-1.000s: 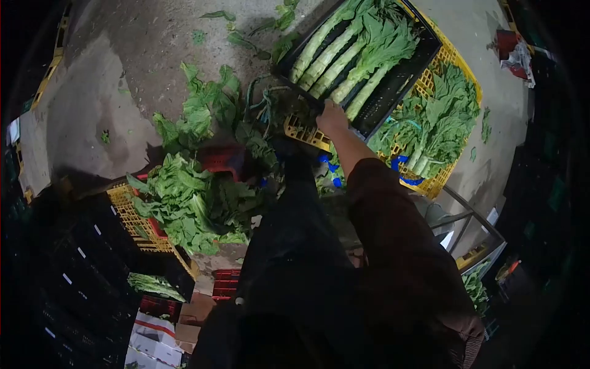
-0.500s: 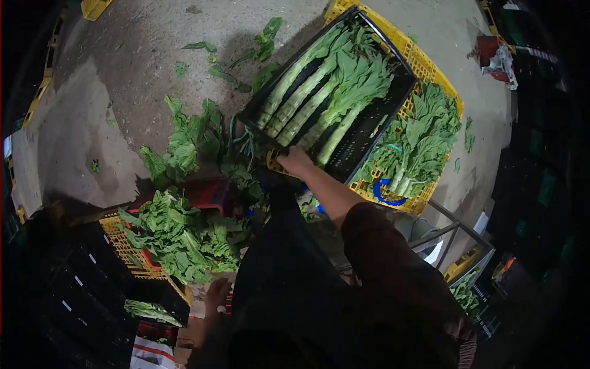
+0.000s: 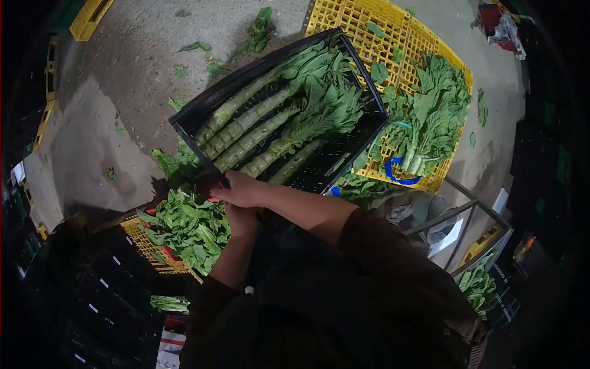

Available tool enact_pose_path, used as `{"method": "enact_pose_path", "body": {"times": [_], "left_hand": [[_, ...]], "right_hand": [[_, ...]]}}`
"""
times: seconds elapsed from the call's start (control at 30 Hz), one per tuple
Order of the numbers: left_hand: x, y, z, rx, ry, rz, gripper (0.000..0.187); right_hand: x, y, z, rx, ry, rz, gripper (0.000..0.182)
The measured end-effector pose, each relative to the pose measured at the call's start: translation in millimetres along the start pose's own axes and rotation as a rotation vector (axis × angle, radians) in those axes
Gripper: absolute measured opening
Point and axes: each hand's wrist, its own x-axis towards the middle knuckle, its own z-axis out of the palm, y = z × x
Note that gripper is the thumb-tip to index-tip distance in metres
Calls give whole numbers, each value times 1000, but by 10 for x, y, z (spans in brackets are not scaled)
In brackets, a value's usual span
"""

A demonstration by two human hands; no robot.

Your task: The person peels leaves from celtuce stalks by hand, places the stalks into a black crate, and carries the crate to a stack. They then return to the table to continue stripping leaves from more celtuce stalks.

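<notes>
Right hand (image 3: 243, 189) fingers curled, gripping near rim of black crate (image 3: 198, 117). Left hand (image 3: 241, 220) just under it, fingers hidden, grip impossible to tell. Crate full of celtuce stalks (image 3: 258, 126), partly over yellow crate (image 3: 369, 18) with loose leafy greens (image 3: 430, 111). Pile of trimmed leaves (image 3: 187, 224) just beside hands.

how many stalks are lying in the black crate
5 stalks show, side by side lengthwise in the black crate, leafy tops toward the far end; leaves may hide more. The right hand grips its near rim.
</notes>
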Motion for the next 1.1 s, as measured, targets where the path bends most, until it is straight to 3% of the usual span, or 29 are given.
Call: {"method": "enact_pose_path", "body": {"times": [0.03, 0.1, 0.17, 0.2, 0.27, 0.33, 0.37, 0.47, 0.5, 0.53, 0.6, 0.73, 0.77, 0.83, 0.87, 0.97, 1.03, 1.1], "left_hand": [[-7, -19, -4, 2, -3, -4, 45], [17, 207, -39, 52, -23, -459, 42], [27, 404, -3, 3, 45, -498, 34], [17, 507, 11, -43, 113, -536, 25], [64, 766, -16, -192, 126, -587, 27], [98, 827, 10, -337, 160, -647, 30], [108, 807, 4, -369, 138, -652, 27], [82, 903, -71, -398, 151, -658, 25], [114, 961, -92, -412, 121, -626, 25], [139, 972, -122, -416, 149, -630, 25], [141, 969, -158, -320, -14, -642, 26], [132, 894, -253, -371, -12, -535, 25], [182, 995, -326, -441, 2, -492, 24], [248, 1209, -524, -521, 45, -445, 23], [269, 1325, -646, -600, 54, -459, 18], [120, 1521, -1095, -674, 97, -440, 11], [-130, 1540, -1374, -670, 6, -370, 10], [-472, 1541, -1529, -693, 98, -334, 9]], "right_hand": [[7, 83, -62, -25, 42, -46, 63], [-254, 252, -449, 154, 543, -136, 60], [-336, 938, -986, -360, 1185, -42, 54], [-511, 1183, -1246, -447, 1383, 22, 47], [-701, 1939, -1502, -436, 1507, 491, 59], [-747, 2655, -1626, 194, 1500, 954, 63], [-815, 2844, -1728, 172, 1457, 946, 63], [-775, 3177, -1839, 1142, 1121, 444, 38], [-756, 3063, -1861, 1323, 1100, 308, 29], [-714, 2966, -1872, 1311, 1074, 310, 29], [-726, 2914, -2003, 1291, 1058, 281, 25], [-889, 2698, -2147, 1183, 1044, 443, 17], [-1004, 2632, -2224, 1133, 896, 328, 10], [-1160, 2526, -2395, 1111, 845, 150, 9], [-1275, 2050, -2309, 1072, 878, 155, 7], [-1480, 1649, -2275, 954, 901, 175, 20], [-1741, 1552, -2254, 987, 657, 177, 11], [-1909, 1267, -1932, 916, 671, 209, 11]]}}
